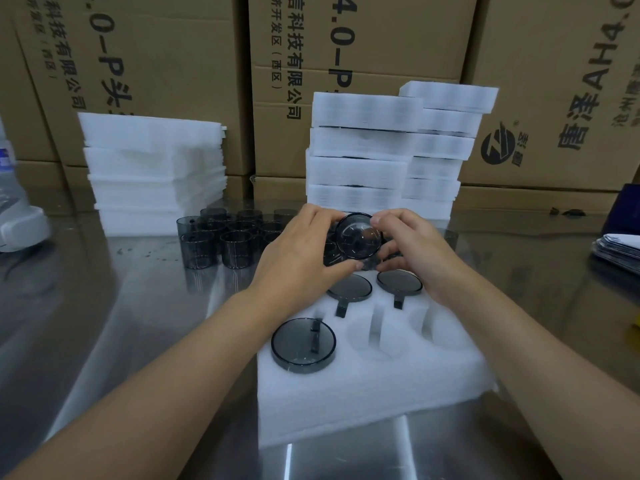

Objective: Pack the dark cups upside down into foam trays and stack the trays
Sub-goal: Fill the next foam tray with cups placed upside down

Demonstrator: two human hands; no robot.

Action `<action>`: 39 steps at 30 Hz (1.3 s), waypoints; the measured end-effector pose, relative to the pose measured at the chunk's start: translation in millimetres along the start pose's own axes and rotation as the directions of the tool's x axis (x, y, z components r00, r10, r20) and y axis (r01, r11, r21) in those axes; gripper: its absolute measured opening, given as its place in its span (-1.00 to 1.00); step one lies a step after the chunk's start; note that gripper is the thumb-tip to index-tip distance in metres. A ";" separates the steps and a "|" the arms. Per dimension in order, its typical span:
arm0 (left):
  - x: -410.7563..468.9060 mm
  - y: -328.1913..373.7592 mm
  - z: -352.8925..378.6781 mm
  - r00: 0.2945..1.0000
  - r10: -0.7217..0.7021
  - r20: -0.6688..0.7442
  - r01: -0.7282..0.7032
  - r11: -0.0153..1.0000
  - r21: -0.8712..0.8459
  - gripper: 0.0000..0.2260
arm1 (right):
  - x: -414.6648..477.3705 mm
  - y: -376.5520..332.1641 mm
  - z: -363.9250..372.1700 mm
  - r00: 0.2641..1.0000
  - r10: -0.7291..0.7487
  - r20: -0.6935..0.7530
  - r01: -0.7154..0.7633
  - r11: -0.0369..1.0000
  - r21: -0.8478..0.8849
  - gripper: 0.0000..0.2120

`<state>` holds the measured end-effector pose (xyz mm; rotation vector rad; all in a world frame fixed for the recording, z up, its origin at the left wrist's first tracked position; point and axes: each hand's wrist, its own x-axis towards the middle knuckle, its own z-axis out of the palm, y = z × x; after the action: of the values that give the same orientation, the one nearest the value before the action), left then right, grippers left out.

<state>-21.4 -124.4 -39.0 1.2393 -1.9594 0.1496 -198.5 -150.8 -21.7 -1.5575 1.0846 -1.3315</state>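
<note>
I see both hands raised over the far edge of the foam tray point(363, 393), sharing one dark cup point(358, 237) between them: the left hand point(304, 251) wraps its fingers around the cup's left side with the thumb underneath, and the right hand point(412, 247) pinches the right rim with fingertips on top. The cup is tilted so its round end faces me. In the tray, three cups already sit upside down in pockets: one at the near left point(303, 344), and two in the far row, middle point(349, 288) and right point(399, 281). Two pockets in the near row stand open. More loose cups point(225, 237) stand grouped on the steel table point(104, 306) left of my hands. Behind them rise packed tray stacks point(360, 157), a pile of blank foam point(154, 171) and cardboard boxes point(381, 39).
</note>
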 end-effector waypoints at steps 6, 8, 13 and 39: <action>-0.9 -0.7 -0.1 1.000 0.002 -0.002 -0.002 1.000 -0.014 -0.46 | -1.2 -3.1 3.7 1.000 -0.008 0.013 0.008 1.000 -0.026 -0.95; -0.8 -0.7 0.0 1.000 0.003 0.002 -0.003 1.000 -0.008 -0.47 | -2.2 -3.8 2.5 0.999 -0.009 0.034 0.010 0.999 -0.032 -0.94; -0.9 -0.3 0.1 1.000 0.009 -0.001 -0.009 1.000 -0.009 -0.48 | -5.5 -4.2 0.2 0.996 -0.036 0.076 0.041 0.996 -0.074 -0.80; -1.9 19.0 -14.6 0.973 0.226 -0.054 -0.231 0.914 -0.335 -0.40 | -46.7 -14.7 -12.3 0.972 -0.126 0.200 0.126 0.992 0.013 -0.47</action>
<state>-28.1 -106.3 -24.7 0.7824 -2.0108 -0.0626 -212.7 -102.4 -20.5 -1.7437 0.8733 -1.2252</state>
